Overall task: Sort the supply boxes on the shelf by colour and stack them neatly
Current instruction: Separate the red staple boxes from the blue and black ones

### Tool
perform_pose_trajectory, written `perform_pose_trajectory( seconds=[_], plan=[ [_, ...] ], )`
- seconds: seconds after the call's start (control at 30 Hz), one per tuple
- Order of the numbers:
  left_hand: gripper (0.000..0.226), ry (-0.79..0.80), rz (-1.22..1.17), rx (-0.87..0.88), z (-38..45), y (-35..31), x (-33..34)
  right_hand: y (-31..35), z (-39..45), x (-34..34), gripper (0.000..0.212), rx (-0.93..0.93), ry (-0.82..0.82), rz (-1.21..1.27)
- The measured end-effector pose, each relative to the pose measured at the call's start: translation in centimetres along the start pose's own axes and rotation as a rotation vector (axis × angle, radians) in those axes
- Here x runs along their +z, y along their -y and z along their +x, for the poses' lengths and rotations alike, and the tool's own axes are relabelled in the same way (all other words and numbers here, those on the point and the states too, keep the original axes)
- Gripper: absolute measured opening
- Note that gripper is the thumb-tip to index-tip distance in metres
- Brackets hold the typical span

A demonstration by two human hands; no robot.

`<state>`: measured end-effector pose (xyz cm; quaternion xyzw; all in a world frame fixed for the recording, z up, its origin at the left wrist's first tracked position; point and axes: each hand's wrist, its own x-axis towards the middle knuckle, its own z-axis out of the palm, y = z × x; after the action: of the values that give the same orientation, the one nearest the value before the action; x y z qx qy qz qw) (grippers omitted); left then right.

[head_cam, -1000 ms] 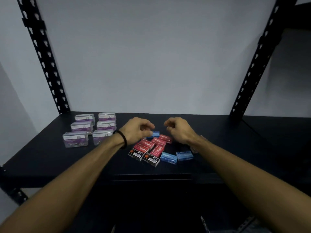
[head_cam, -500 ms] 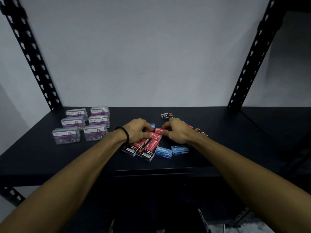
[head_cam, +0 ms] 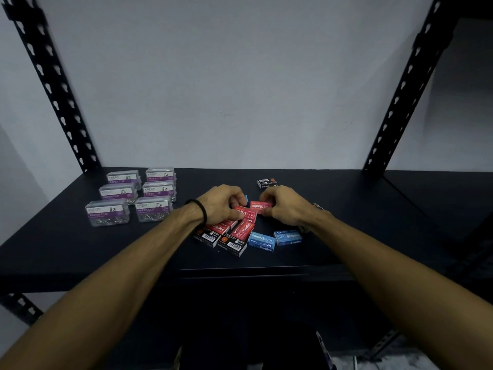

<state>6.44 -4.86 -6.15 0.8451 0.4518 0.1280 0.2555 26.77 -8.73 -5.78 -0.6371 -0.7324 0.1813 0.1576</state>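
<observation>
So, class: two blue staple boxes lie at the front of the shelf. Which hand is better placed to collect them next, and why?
Probably the right hand. The blue staple boxes lie just below its wrist, on its side of the pile. The left hand sits over the red staple boxes, further from them. Both hands are gripping red boxes now.

The scene is dim, with soft, even light falling on the pale wall (head_cam: 240,84) and fading toward the corners. The black shelf (head_cam: 346,214) swallows most detail and shows no glare. Below its front edge everything sinks into near-black shadow. The left upright (head_cam: 53,84) is smeared by motion blur, and both uprights lean outward from wide-angle distortion. Print on the small boxes (head_cam: 262,240) reads soft.
</observation>
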Motion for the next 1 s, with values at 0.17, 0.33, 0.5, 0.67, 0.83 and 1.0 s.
perform_pose_trajectory(
  seconds=[0.17, 0.33, 0.5, 0.67, 0.83, 1.0],
  plan=[
    [0.022, 0.037, 0.032, -0.009, 0.0, -0.2, -0.3, 0.0, 0.0, -0.2, 0.028, 0.045, 0.06, -0.074],
    [0.016, 0.073, -0.004, -0.026, 0.2, -0.3, -0.7, -0.3, -0.2, -0.4, 0.019, 0.064, -0.032, 0.026],
    [0.012, 0.073, -0.084, -0.029, 1.0, -0.7, -1.1, -1.2, -0.6, -2.0, 0.012, 0.114, -0.14, 0.342],
    [0.012, 0.027, -0.183, -0.039, 2.9, -2.0, -1.4, -3.3, -1.1, -4.6, 0.013, 0.159, -0.219, 0.518],
    [0.014, -0.038, -0.371, -0.031, 5.5, -4.5, -0.4, -6.7, -1.9, -6.5, 0.015, 0.203, -0.295, 0.556],
    [0.018, -0.063, -0.434, -0.016, 8.6, -7.5, 1.4, -10.6, -2.6, -7.9, 0.012, 0.244, -0.339, 0.496]
  ],
)
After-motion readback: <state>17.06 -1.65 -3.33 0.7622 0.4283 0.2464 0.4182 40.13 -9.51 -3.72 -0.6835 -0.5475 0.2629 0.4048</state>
